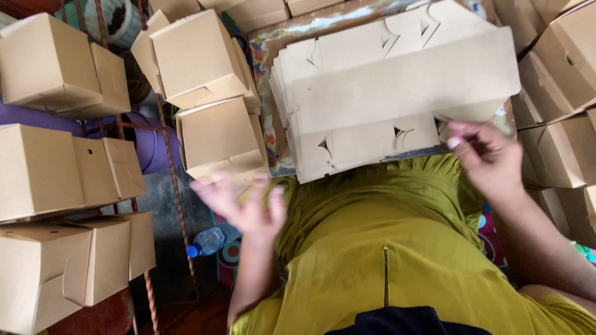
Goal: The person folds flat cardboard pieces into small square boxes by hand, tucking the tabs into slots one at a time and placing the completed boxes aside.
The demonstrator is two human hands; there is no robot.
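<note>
Resting across the person's lap, a stack of flat cardboard box blanks [397, 93] lies against the olive-green garment [379, 248], its near edge hanging just over the knees. The right hand [487, 155] sits at the stack's lower right corner, fingers [462, 133] curled together and touching the edge of the top sheet; whether they actually pinch a sheet I cannot tell, since the hand is blurred. The left hand [245, 201] hovers off the stack's lower left corner, blurred as well, its fingers spread apart and holding nothing. Just beyond that hand stands a folded brown box [220, 136], with another folded box [198, 56] stacked behind it. More assembled boxes [62, 167] are piled along the left side, and others [565, 62] crowd the right edge of the view. A clear plastic bottle with a blue cap [205, 242] lies on the floor below the left hand, beside a rusty metal rod [177, 186] that runs down past the boxes. A patterned cloth [276, 56] shows under the far end of the stack.
</note>
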